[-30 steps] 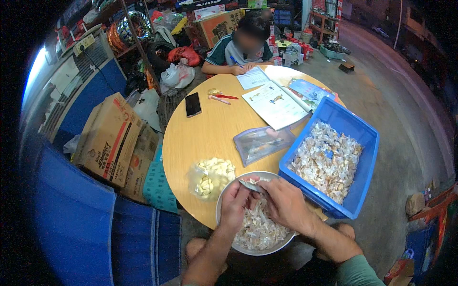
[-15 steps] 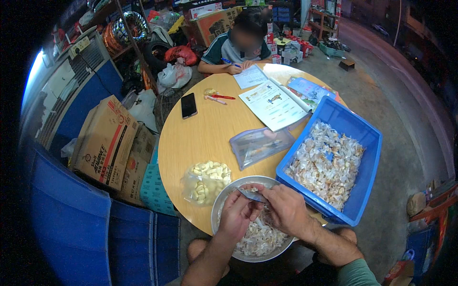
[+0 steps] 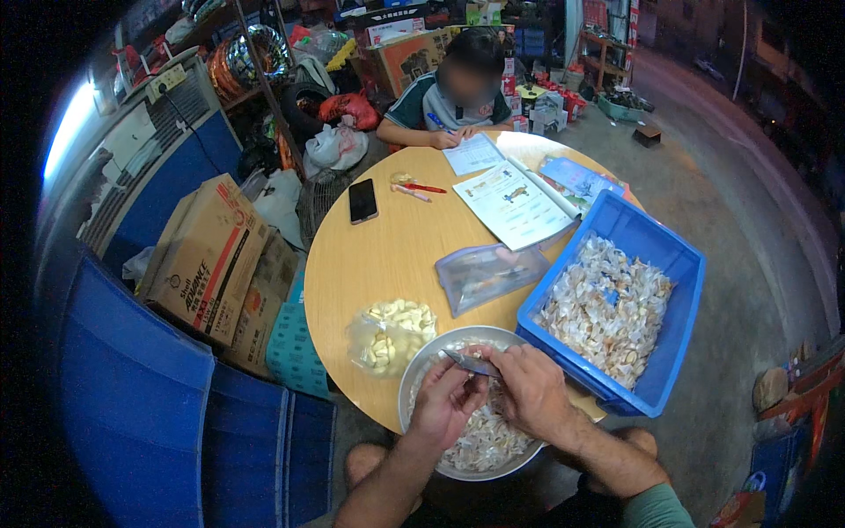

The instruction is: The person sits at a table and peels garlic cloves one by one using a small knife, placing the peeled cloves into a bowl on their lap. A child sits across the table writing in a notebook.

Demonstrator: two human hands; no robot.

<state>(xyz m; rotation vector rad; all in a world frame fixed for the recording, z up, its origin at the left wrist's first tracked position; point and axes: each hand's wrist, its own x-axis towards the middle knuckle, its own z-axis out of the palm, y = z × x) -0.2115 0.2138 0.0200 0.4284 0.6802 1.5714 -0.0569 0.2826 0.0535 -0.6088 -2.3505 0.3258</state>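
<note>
Both bare forearms rise from the lower edge toward the lower centre. The left hand point(image 3: 444, 400) and right hand point(image 3: 531, 393) meet, fingers curled inward, grips closed.

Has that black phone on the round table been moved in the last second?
No. The black phone lies on the same spot of the round table, left of the red pen. Its slight drift in the picture matches everything else's, so the camera moved.

Under the right hand point(image 3: 532, 400), a dull metal bowl point(image 3: 422, 374); right of it a glossy blue plastic crate point(image 3: 656, 255) of papery skins; beyond, the smooth wooden bench point(image 3: 387, 255).
</note>
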